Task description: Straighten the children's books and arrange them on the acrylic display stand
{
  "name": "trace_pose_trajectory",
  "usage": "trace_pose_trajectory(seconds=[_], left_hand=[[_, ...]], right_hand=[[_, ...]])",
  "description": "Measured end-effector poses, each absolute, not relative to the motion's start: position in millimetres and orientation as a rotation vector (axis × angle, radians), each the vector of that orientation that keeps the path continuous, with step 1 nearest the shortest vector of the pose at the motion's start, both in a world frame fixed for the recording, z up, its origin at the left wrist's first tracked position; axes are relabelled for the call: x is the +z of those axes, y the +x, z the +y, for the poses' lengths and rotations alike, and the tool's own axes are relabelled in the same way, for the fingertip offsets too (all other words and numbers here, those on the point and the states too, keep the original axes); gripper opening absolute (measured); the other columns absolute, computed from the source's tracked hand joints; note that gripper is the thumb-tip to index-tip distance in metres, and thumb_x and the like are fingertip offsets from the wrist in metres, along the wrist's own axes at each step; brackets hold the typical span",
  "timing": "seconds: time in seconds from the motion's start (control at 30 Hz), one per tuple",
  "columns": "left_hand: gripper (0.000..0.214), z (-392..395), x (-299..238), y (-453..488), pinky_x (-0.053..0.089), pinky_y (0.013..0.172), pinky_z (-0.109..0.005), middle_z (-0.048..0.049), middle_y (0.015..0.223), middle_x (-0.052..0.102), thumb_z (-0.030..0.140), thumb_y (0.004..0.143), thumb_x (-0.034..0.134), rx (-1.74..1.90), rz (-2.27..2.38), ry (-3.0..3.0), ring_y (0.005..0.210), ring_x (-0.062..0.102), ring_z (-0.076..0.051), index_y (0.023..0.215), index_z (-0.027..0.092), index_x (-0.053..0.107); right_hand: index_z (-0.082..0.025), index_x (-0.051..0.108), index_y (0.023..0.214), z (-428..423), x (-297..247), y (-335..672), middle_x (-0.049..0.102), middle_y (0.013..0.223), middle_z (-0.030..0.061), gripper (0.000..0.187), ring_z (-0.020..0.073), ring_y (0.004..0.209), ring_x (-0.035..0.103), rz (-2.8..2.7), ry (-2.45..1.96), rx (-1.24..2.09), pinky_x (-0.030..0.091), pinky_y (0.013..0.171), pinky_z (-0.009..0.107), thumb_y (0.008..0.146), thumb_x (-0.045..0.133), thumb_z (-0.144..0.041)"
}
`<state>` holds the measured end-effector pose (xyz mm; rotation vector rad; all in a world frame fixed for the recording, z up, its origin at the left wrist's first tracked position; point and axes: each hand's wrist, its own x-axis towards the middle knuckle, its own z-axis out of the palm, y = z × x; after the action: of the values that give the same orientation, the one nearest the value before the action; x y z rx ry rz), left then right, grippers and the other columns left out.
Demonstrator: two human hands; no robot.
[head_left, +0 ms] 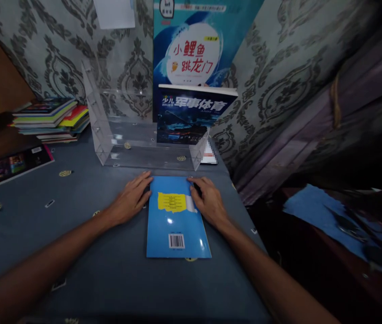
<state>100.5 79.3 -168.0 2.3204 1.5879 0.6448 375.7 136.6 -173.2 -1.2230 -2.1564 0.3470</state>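
Note:
A thin blue book [159,225] lies flat on the table, back cover up, showing a barcode and a yellow text patch. My left hand [130,198] rests beside its upper left edge, fingers stretched toward the top corner and close against the edge. At the upper right corner is my right hand [211,200], its fingers extended along the edge and its thumb over the cover's right side. Neither hand is closed round the book. Just beyond stands a clear acrylic rack [101,135], holding a dark blue book [194,117] and a teal book [164,54] upright at its right side.
Stacked books [47,117] sit at the back left, with a dark book [15,166] lying in front of them. A white item [208,153] is behind the rack's right end. Past the table's right edge hang a curtain [288,139] and a blue cloth [322,216].

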Motion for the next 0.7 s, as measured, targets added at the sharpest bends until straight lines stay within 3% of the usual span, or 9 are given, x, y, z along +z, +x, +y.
trace_pose_trajectory(seconds=[0.2,0.7], left_hand=[[0.051,82.1,-164.7,99.9,0.034,0.118,-0.047,-0.0112,0.157,0.042,0.042,0.104,0.032,0.612,1.542,2.333,0.144,0.041,-0.025,0.147,0.018,0.043],[0.054,85.1,-166.1,95.1,0.035,0.116,-0.052,-0.0132,0.153,0.046,0.046,0.102,0.036,0.649,1.515,2.251,0.142,0.042,-0.029,0.147,0.017,0.044]], right_hand=[[-0.015,0.066,0.123,136.3,-177.9,375.6,0.064,0.131,0.0168,0.037,0.0301,0.121,0.059,-2.173,-1.184,0.336,0.046,0.106,0.05,0.095,0.045,-0.026],[-0.012,0.065,0.128,131.5,-177.2,371.1,0.06,0.14,0.0168,0.042,0.0313,0.133,0.053,-2.271,-1.221,0.249,0.043,0.11,0.052,0.096,0.044,-0.029]])
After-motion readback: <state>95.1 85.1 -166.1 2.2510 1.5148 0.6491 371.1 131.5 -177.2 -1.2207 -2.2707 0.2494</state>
